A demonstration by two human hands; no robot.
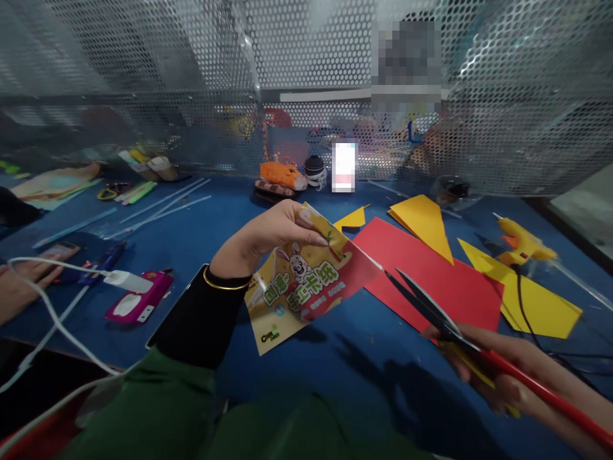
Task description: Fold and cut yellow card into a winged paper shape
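My left hand (287,227) pinches the top edge of a printed card (306,275) with a cartoon rabbit and coloured lettering, held tilted above the table. In my right hand (502,364) is a pair of scissors (431,306) with red and yellow handles. Its blades are slightly apart and point toward the card's right corner, with a small gap between them. Beneath and to the right lies a red sheet of paper (431,281). Yellow paper pieces (421,220) rest around it, and a smaller yellow scrap (353,218) sits behind the card.
A yellow glue gun (527,239) with a dark cord stands at the right. Across the back are an orange plush toy (282,176), a dark spool (315,171) and a lit phone (345,166). Left, a magenta power socket (138,297) trails a white cable; another person's hand (29,287) is beyond.
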